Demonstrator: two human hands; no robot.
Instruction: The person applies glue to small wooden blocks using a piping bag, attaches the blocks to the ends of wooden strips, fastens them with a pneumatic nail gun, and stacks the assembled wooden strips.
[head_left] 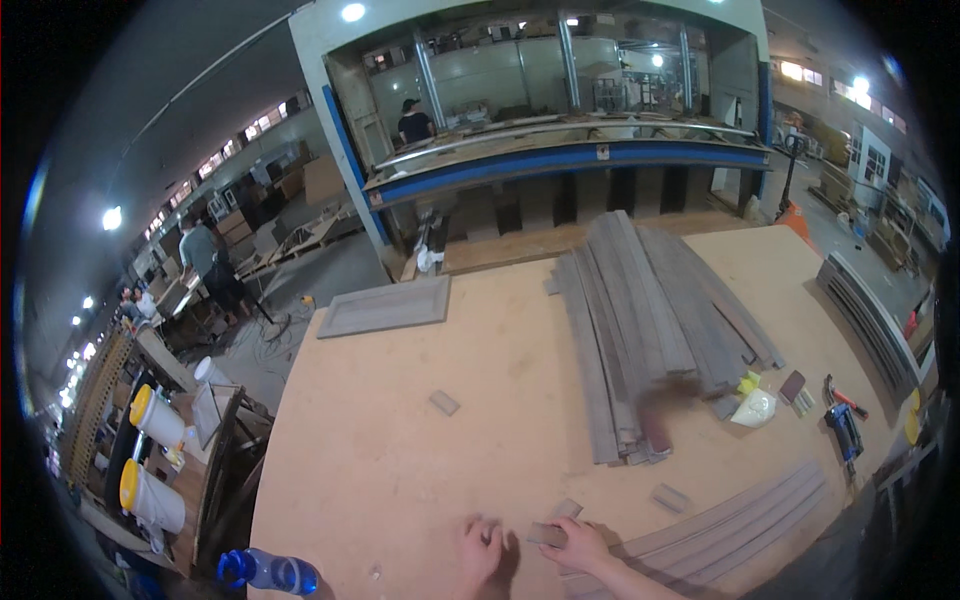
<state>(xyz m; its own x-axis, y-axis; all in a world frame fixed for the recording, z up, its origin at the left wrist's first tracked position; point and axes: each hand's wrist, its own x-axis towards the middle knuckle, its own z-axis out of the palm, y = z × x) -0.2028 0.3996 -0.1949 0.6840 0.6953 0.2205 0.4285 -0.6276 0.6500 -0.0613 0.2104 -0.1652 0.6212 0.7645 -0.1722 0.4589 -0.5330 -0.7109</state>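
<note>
My right hand (583, 548) pinches a small grey-brown wood block (546, 535) just above the near part of the tan table (400, 440). Beside it, my left hand (481, 548) has its fingers curled in; whatever they may hold is too small and blurred to make out. Another small wood block (567, 508) lies just beyond my right hand, and a short wood piece (670, 498) rests farther right. Long grey wood strips (720, 530) run under my right forearm. A loose small block (444, 402) lies mid-table.
A big pile of grey boards (640, 300) covers the table's far right. Toward the far left lies a framed panel (385, 306). A glue gun-like tool (843, 432) sits near the right edge, a blue bottle (270, 572) at the near left. Behind stands a large press (560, 160).
</note>
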